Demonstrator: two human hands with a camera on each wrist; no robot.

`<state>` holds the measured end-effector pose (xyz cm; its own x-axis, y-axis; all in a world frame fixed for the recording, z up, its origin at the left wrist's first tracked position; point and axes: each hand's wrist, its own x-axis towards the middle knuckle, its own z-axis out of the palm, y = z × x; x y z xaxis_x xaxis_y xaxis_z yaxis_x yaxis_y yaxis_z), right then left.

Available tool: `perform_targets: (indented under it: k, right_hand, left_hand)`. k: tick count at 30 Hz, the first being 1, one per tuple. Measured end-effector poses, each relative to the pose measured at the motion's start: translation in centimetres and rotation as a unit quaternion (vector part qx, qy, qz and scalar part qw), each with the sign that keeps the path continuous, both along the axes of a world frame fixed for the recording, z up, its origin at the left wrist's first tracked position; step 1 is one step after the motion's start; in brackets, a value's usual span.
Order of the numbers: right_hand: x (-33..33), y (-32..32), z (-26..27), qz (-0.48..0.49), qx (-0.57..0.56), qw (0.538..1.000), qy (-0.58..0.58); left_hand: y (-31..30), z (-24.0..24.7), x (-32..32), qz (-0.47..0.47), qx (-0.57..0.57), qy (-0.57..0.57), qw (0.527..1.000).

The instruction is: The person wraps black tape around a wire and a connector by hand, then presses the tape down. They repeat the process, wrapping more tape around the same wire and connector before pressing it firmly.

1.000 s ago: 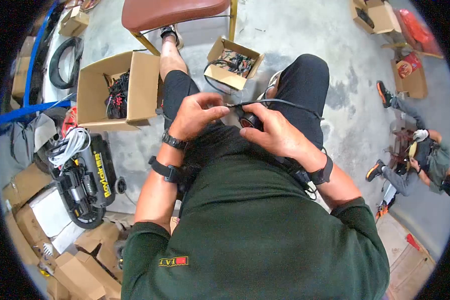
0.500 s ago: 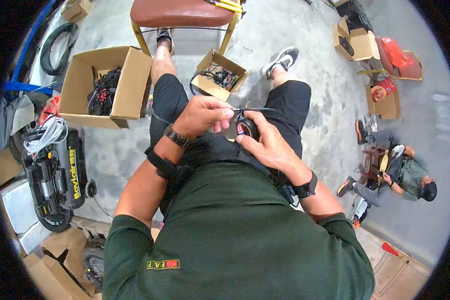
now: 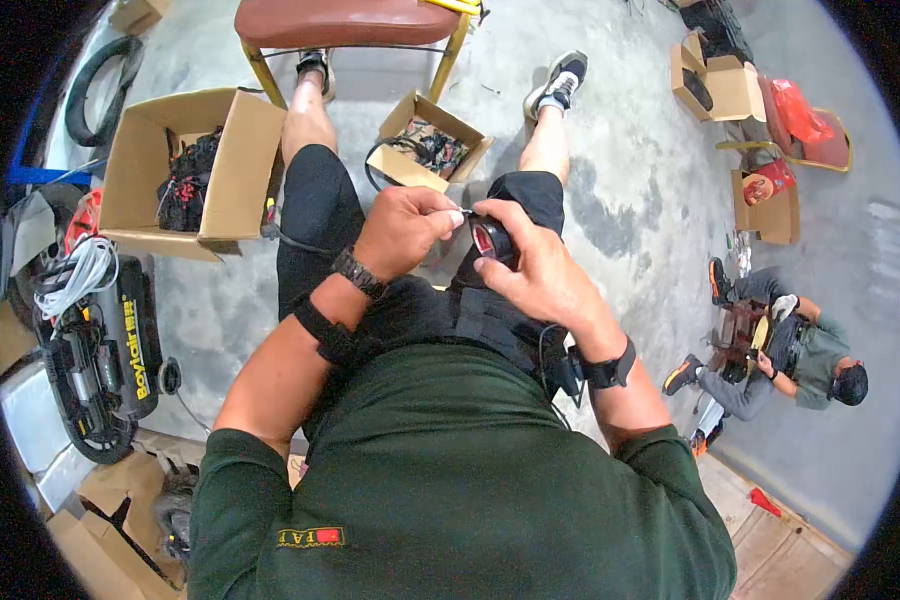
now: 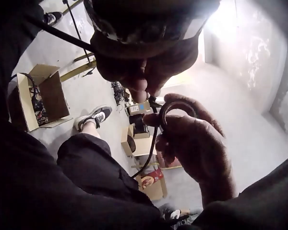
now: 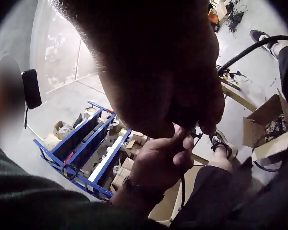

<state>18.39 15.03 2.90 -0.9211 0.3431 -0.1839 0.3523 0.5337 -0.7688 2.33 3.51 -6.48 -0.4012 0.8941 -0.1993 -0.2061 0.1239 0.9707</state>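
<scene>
In the head view my left hand [image 3: 402, 232] pinches a thin wire joint [image 3: 464, 211] between thumb and fingertips, over my lap. Close beside it, my right hand [image 3: 542, 268] holds a roll of black electrical tape [image 3: 506, 244], its reddish inner core partly showing. The right fingertips are right at the joint. In the left wrist view a black cable [image 4: 155, 139] runs down from between the hands, and the tape roll appears as a ring in the right hand's fingers. The right wrist view shows the right hand dark, hiding most of the joint.
A large carton [image 3: 245, 165] of black cables stands at left, with a smaller carton [image 3: 478, 157] of parts ahead. A brown chair [image 3: 345, 25] is at the front. An air compressor [image 3: 135, 345] lies left; another person [image 3: 810, 350] sits at right.
My right leg has stretched forward and the head view has shifted. The hands have drawn together at the joint. The tape roll has turned, showing more of its core.
</scene>
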Motion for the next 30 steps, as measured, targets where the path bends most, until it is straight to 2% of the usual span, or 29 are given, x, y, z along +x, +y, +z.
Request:
perform_targets:
  k: [2,6,7,10,11,14,18,19,23,24,29,30]
  right_hand:
    - [-0.6,1.1,0.4,0.033,-0.027,0.999,0.003]
    - [-1.5,3.3,0.7,0.102,-0.032,0.989,-0.098]
    - [-1.6,3.6,0.4,0.091,-0.043,0.993,-0.066]
    - [-2.9,4.9,1.3,0.133,-0.013,0.988,-0.081]
    - [-3.1,5.3,1.2,0.117,-0.016,0.990,-0.080]
    - [-3.5,6.4,0.2,0.151,-0.001,0.988,-0.042]
    - [-3.3,4.7,-0.8,0.043,-0.048,0.998,-0.013]
    - [-2.7,4.2,-1.6,0.023,-0.053,0.997,0.047]
    - [-0.5,2.2,-1.8,-0.031,-0.062,0.998,0.012]
    - [0.5,1.9,-3.9,-0.048,-0.095,0.993,0.041]
    - [2.0,0.5,-6.6,-0.103,-0.064,0.992,0.022]
    - [2.3,0.3,-7.8,-0.117,-0.139,0.982,0.046]
  left_hand:
    - [0.2,-0.8,0.1,0.008,0.007,0.014,1.000]
    - [-0.1,-1.2,0.1,-0.020,0.003,0.008,1.000]
    - [-0.2,-0.9,0.2,-0.027,-0.006,0.004,1.000]
    - [-0.1,0.2,0.5,-0.014,0.000,-0.029,0.999]
    - [-0.1,0.4,0.6,-0.003,0.007,-0.042,0.999]
    - [-0.2,0.1,-0.1,-0.037,0.014,-0.074,0.996]
    - [-0.2,-0.3,0.0,-0.029,-0.015,-0.069,0.997]
    - [-0.1,-0.5,-0.1,-0.021,-0.028,-0.066,0.997]
    - [0.0,0.9,-0.3,0.001,-0.061,-0.077,0.995]
    - [0.1,1.0,-0.3,0.007,-0.055,-0.078,0.995]
    - [0.4,-0.4,-0.2,0.004,-0.040,-0.070,0.997]
    - [0.4,-0.4,-0.1,0.002,-0.037,-0.072,0.997]
